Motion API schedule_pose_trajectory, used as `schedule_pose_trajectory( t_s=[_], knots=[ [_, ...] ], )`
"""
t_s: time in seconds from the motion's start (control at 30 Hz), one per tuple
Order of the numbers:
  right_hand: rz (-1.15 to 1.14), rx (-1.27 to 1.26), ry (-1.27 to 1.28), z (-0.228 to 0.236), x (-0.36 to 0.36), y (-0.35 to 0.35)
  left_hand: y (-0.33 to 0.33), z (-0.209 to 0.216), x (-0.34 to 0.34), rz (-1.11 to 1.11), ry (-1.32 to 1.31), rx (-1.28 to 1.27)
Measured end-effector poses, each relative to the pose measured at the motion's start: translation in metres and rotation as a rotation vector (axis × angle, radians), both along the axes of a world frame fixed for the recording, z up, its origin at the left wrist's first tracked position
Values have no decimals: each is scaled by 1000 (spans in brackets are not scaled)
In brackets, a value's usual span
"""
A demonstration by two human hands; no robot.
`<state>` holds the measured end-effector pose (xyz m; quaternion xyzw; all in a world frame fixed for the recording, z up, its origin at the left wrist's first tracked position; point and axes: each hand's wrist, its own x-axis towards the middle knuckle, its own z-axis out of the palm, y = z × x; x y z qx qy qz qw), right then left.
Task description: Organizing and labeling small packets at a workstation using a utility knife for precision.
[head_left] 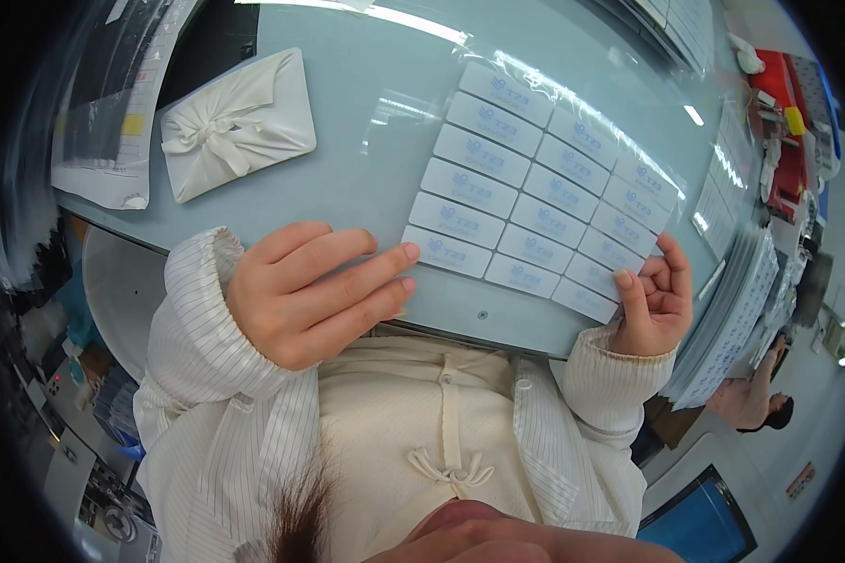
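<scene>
A clear, glossy sheet of labels (pixel 546 206) lies on the pale blue-grey table, with white rectangles and faint blue printing in three slanting columns. My right hand (pixel 655 298) grips its near right corner, thumb on top and the other fingers curled at the edge and partly hidden. My left hand (pixel 314 291) is at the sheet's near left edge, fingers stretched out and slightly apart. Its index fingertip is at the corner of a label; whether it touches cannot be made out. Nothing is held in that hand.
At the far left lies a flat white bundle (pixel 239 127) tied with a knotted cloth. Beside it are papers in a clear sleeve (pixel 108 113). To the right stands a stack of printed sheets (pixel 730 310), with red bins (pixel 784 169) beyond. Another person (pixel 759 399) is in the right background.
</scene>
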<state>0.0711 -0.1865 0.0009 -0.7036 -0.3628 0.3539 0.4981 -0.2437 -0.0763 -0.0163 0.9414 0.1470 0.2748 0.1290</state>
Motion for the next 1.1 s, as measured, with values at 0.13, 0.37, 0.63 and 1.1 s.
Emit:
schedule_pose_trajectory(
  t_s=[0.13,0.37,0.63,1.1],
  knots=[
    [-7,-3,-3,3,-2,1,-1,-1,1,3,16,-8],
    [-33,-88,-49,9,-6,3,-1,4,8,-19,57,-117],
    [-69,-136,-54,13,-9,4,2,10,12,-37,91,-161],
    [13,58,-96,6,-3,-4,3,5,12,-51,67,-84]
  ],
)
